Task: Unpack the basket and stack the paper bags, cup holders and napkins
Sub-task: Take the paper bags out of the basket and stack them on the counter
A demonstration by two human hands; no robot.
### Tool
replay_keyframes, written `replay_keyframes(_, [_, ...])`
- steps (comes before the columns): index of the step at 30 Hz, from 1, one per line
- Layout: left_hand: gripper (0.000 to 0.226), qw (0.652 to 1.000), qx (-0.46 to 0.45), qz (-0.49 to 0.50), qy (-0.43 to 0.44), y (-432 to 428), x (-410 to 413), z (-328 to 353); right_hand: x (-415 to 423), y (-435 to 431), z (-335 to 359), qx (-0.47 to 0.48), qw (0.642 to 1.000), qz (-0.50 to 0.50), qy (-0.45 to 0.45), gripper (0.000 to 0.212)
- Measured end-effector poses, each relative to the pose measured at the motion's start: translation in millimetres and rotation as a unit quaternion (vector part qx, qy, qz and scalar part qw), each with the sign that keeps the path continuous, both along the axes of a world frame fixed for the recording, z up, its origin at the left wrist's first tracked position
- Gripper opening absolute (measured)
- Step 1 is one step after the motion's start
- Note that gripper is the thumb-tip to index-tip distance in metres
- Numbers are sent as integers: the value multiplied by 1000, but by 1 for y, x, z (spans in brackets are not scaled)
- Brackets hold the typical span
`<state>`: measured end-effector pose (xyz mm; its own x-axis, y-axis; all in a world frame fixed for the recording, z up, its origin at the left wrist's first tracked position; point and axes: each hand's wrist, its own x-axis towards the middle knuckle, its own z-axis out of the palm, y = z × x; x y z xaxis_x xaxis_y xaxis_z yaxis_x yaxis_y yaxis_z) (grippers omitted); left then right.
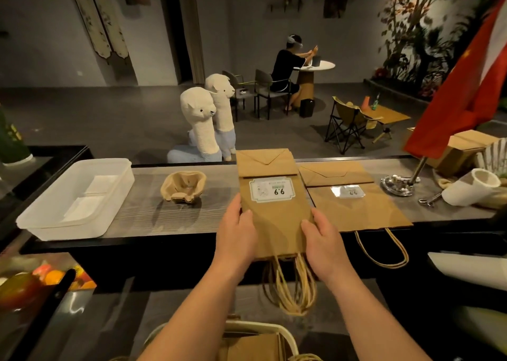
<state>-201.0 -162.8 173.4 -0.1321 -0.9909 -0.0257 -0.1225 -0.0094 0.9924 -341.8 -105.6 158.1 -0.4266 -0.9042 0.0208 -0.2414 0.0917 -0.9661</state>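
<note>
**Item in hand.** Bag (274, 223), brown paper, flat, label up, handles dangling toward the holder.
- Left hand (238, 231) clamped the bag's left edge, thumb on top and fingers hidden beneath.
- Right hand (323, 240) did likewise on the bag's right edge.

**Step, as judged.** Stacking onto the second bag (356, 209), which lay flat just right of the bag.
- To do it well, the bag would travel right and stay level.
- Handles should lift clear of the counter (142, 218) before the bag came down.
- Edges and labels should be squared with the second bag, and the grip released only once the bag lay flat.
- Risk: the loose handles snagging and skewing the pile.

**Surface.**
- Far left of the bag: tub (63, 231), translucent, with white napkins (96, 187) inside.
- Nearer left of the bag: cup holder (183, 186), pulp, alone.
- Right of the bag, past the second bag: flag stand (397, 186) with a red flag (466, 91), then a white roll (472, 187).
- Below the bag: basket (260, 325), rim only, with brown paper inside.

**Room.** Beyond the bag were two alpaca toys (203, 121), a seated person (285, 69) and a folding chair (348, 119). The floor was dark and the light dim.
</note>
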Motion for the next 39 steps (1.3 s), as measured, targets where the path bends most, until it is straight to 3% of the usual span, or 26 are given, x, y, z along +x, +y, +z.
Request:
replay_keyframes(5, [17, 995, 99, 16, 27, -48, -27, 9, -33, -45, 11, 11, 995, -30, 92, 11])
replay_keyframes(8, [11, 993, 116, 39, -1, -68, -40, 0, -45, -70, 1, 46, 989, -38, 133, 21])
replay_keyframes(13, [37, 989, 131, 19, -67, -90, -46, -16, -51, -89, -24, 110, 978, -42, 174, 23])
replay_keyframes(17, [33, 985, 151, -7, -85, -85, -41, -26, -51, -95, -35, 179, 955, -31, 235, 30])
replay_keyframes(21, [32, 987, 154, 9, -39, -71, -37, -28, -48, -97, -37, 188, 944, -38, 268, 28])
replay_keyframes(24, [45, 980, 195, 26, -9, -72, -31, -28, -45, -95, -33, 192, 943, -60, 265, 28])
replay_keyframes(31, [25, 974, 221, -3, 60, -77, -27, -36, -35, -80, -15, 170, 969, -40, 177, 23])
replay_keyframes(34, [43, 975, 213, -22, 60, -70, -28, -40, -32, -71, -4, 167, 978, -22, 122, 20])
replay_keyframes(37, [35, 978, 194, -32, 73, -54, -25, -41, -28, -57, 8, 164, 984, -29, 59, 34])
replay_keyframes(39, [40, 981, 178, -12, 81, -43, -18, -40, -25, -47, 10, 156, 984, -39, 76, 41])
